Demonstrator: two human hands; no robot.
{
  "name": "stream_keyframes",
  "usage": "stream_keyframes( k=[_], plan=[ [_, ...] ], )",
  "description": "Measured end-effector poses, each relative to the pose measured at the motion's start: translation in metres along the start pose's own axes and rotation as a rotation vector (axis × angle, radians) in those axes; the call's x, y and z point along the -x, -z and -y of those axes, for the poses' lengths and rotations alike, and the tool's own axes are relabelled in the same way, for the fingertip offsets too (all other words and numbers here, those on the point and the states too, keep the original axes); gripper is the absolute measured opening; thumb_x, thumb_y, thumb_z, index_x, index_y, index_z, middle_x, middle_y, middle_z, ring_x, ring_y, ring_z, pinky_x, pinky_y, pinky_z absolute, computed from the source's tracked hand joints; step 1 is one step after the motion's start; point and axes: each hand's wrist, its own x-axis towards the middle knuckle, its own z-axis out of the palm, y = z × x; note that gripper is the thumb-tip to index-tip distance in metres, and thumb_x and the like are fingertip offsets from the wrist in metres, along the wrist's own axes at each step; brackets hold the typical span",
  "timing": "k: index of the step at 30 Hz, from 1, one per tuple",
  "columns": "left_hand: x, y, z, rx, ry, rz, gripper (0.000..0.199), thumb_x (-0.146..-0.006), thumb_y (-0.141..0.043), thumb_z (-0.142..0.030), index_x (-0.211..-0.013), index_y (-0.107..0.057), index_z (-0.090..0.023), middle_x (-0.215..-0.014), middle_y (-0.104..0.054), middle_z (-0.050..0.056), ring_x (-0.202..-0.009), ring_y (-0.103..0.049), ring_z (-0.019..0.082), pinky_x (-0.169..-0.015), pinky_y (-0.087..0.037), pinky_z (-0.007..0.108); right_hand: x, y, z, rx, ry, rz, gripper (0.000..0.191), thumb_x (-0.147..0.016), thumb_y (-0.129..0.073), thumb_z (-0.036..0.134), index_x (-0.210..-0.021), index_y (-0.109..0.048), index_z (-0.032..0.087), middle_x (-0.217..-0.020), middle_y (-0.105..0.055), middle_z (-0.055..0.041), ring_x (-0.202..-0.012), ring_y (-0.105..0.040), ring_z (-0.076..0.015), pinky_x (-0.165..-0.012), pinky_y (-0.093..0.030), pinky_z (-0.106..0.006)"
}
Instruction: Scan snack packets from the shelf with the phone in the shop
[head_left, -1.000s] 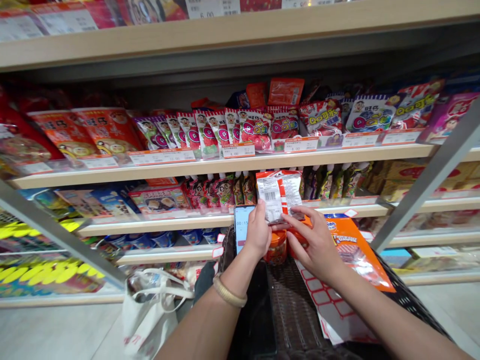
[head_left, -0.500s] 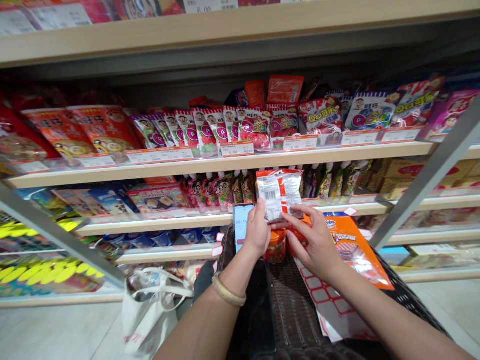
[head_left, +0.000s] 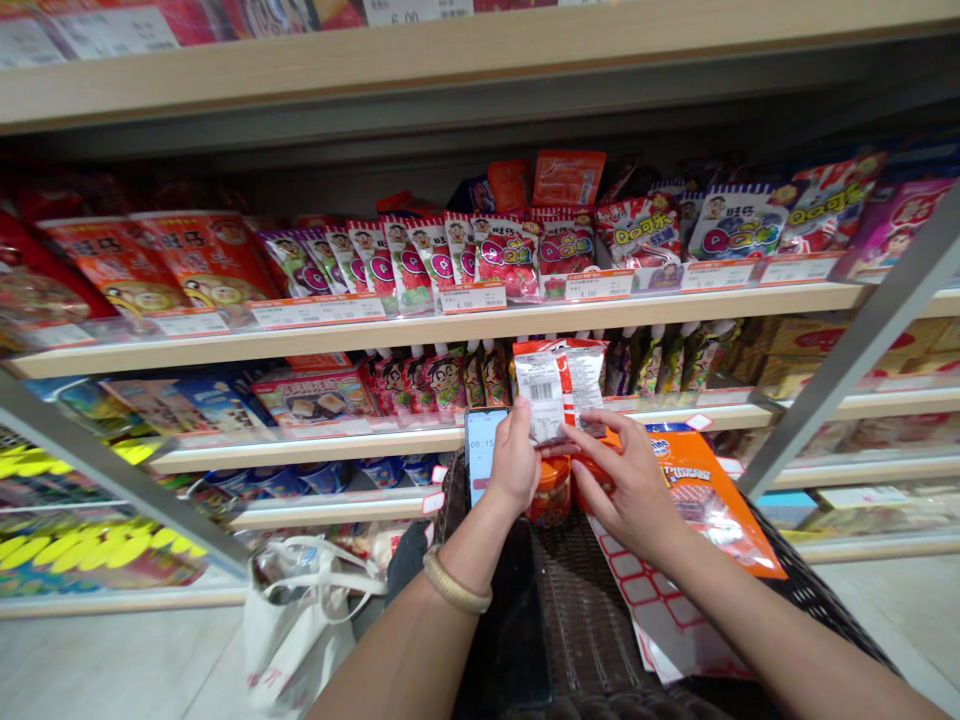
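Snack packet (head_left: 552, 390), small and shiny, sits at the centre of your clock, its printed back, with a barcode and red-orange trim, facing you. Your left hand (head_left: 516, 462), at seven o'clock from it, grips its lower left edge, thumb on the printed side. Your right hand (head_left: 626, 480) comes in from four o'clock; its fingers are parted and extended, tips against the packet's lower right, without closing around it.

A tan bracelet (head_left: 456, 583) circles your left wrist. Just beside your left hand, at eight o'clock from the packet, a lit phone (head_left: 483, 445) shows timer digits; you cannot tell whether your hand touches it. A red-orange jar (head_left: 551, 492) stands at six o'clock, partly covered by your hands, in a dark wicker basket (head_left: 589, 640). At four o'clock lies an orange snack bag (head_left: 716, 500).

Beyond, at eleven o'clock, strawberry gummy packets (head_left: 508, 258) line a wooden-edged shelf (head_left: 420, 330). Well apart, at eight o'clock, is a white tote bag (head_left: 289, 635).
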Motion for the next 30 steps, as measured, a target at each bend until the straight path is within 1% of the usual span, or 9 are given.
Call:
stream_keyframes(
  k=[7,10,15,18,23,30],
  plan=[
    [-0.002,0.001,0.003,-0.009,-0.018,0.021,0.054,-0.077,-0.060,-0.066,-0.095,-0.070,-0.016,-0.089,-0.078,0.012,-0.080,-0.075,0.029,-0.067,-0.063,0.042,0.000,0.000,0.000,0.003,0.001,0.008,0.046,-0.091,-0.055,0.016,-0.135,-0.054,0.027,-0.126,-0.048,-0.0129,-0.112,-0.051,-0.0285,-0.092,-0.049,-0.051],
    [-0.002,0.002,0.005,-0.008,-0.029,0.037,0.055,-0.076,-0.061,-0.067,-0.094,-0.071,-0.016,-0.088,-0.078,0.012,-0.078,-0.075,0.028,-0.067,-0.063,0.041,0.000,0.000,0.001,0.011,-0.008,0.010,0.048,-0.091,-0.055,0.016,-0.138,-0.052,0.028,-0.125,-0.047,-0.0125,-0.113,-0.051,-0.0289,-0.092,-0.048,-0.051],
    [-0.002,0.005,0.007,-0.035,-0.029,0.062,0.061,-0.075,-0.061,-0.070,-0.098,-0.071,-0.015,-0.090,-0.078,0.012,-0.075,-0.074,0.026,-0.065,-0.063,0.039,0.001,-0.001,0.001,0.017,-0.019,0.018,0.049,-0.091,-0.055,0.016,-0.138,-0.052,0.027,-0.125,-0.046,-0.0125,-0.113,-0.050,-0.0288,-0.093,-0.048,-0.051],
    [-0.002,0.006,0.007,-0.051,-0.028,0.081,0.062,-0.076,-0.059,-0.071,-0.097,-0.071,-0.014,-0.090,-0.077,0.012,-0.074,-0.074,0.025,-0.064,-0.062,0.038,0.001,-0.001,0.001,0.020,-0.022,0.021,0.048,-0.091,-0.055,0.016,-0.138,-0.053,0.026,-0.124,-0.046,-0.0127,-0.113,-0.049,-0.0285,-0.093,-0.048,-0.049],
    [-0.002,0.007,0.009,-0.061,-0.037,0.067,0.063,-0.075,-0.060,-0.071,-0.100,-0.069,-0.015,-0.091,-0.077,0.011,-0.070,-0.073,0.022,-0.059,-0.061,0.034,0.001,-0.001,0.001,0.018,-0.029,0.025,0.051,-0.090,-0.055,0.016,-0.140,-0.050,0.028,-0.123,-0.045,-0.0119,-0.110,-0.049,-0.0280,-0.092,-0.048,-0.050],
    [-0.003,0.008,0.010,-0.107,-0.045,0.089,0.065,-0.078,-0.056,-0.072,-0.104,-0.069,-0.014,-0.092,-0.077,0.011,-0.075,-0.074,0.023,-0.060,-0.062,0.034,0.001,-0.001,0.002,0.016,-0.044,0.026,0.054,-0.090,-0.055,0.015,-0.142,-0.049,0.031,-0.123,-0.044,-0.0116,-0.110,-0.049,-0.0283,-0.093,-0.048,-0.052]
  ],
)
